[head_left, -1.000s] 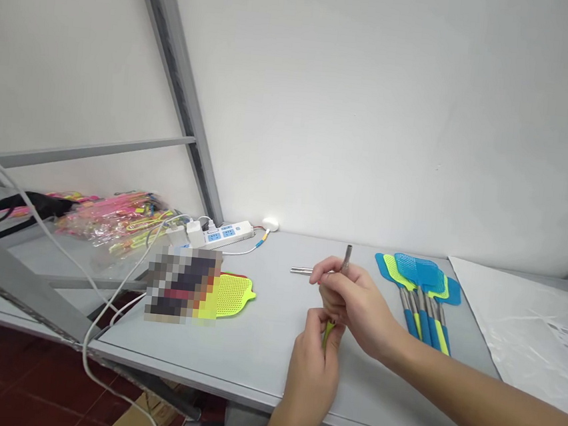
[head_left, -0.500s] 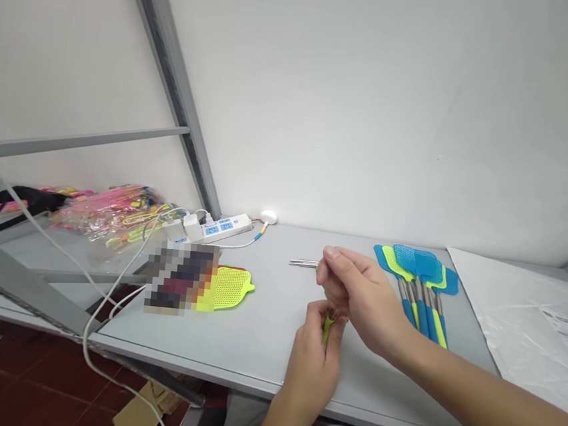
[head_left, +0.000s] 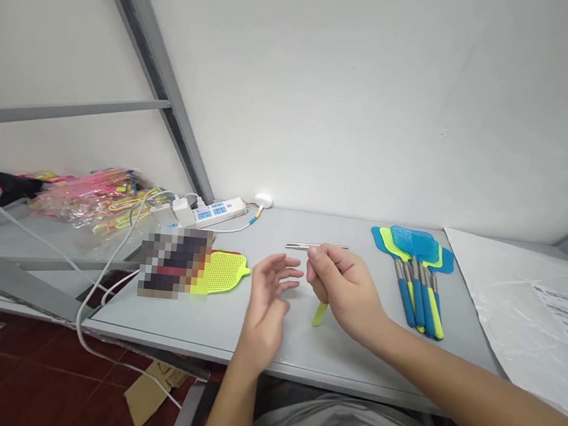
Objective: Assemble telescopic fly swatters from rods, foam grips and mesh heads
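My right hand (head_left: 341, 289) is closed around a telescopic handle with a yellow-green grip (head_left: 320, 313) that sticks out below the fist, above the grey table (head_left: 262, 331). My left hand (head_left: 268, 298) hovers just left of it with fingers spread and nothing in it. A thin metal rod (head_left: 311, 246) lies on the table behind the hands. A yellow swatter head (head_left: 225, 272) lies flat to the left. A pile of several blue and yellow fly swatters (head_left: 416, 269) lies to the right.
A white power strip (head_left: 214, 210) with plugs and cables sits at the back left. Pink and yellow packaged items (head_left: 95, 195) lie on a lower shelf at left. A clear plastic sheet (head_left: 526, 310) covers the table's right end. A grey metal frame post (head_left: 164, 101) slants up.
My left hand let go of the yellow-green grip and moved left, opening its fingers. The right hand still holds the handle and has lowered slightly. The camera tilted down a little.
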A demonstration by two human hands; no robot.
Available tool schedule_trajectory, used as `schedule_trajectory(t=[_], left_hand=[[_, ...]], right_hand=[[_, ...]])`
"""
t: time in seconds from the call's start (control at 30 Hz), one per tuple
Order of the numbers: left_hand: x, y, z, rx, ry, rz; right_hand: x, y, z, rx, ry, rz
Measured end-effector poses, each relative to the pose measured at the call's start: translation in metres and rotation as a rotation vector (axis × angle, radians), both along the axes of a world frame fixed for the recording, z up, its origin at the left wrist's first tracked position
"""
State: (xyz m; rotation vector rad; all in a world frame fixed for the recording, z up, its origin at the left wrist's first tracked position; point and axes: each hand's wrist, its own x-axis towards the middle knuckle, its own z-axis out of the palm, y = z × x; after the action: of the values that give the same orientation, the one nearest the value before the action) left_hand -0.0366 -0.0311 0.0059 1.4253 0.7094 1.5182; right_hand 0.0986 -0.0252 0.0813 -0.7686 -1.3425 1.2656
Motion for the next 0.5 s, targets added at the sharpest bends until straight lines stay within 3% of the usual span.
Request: schedule_trajectory(t=[0.13,0.27,0.37,0.5], left_hand=[[-0.012,0.011,-0.004,-0.031,-0.024,0.066],[-0.006,0.010,-0.008,-0.064,0.010,0.073],[0.002,0.001,-0.001,-0.112,0.119,-0.013],[0.014,-0.016,0.012,-0.224,0.367,-0.249]], right_hand=[[-0.002,0.001,-0.004,0.023,-0.047,-0.015],[-0.005,-0.001,-0.005,0.040,-0.066,0.012],[-0.006,-0.002,-0.007,0.039,-0.065,-0.013],[-0.008,-0.004,-0.010,0.038,-0.134,-0.046]])
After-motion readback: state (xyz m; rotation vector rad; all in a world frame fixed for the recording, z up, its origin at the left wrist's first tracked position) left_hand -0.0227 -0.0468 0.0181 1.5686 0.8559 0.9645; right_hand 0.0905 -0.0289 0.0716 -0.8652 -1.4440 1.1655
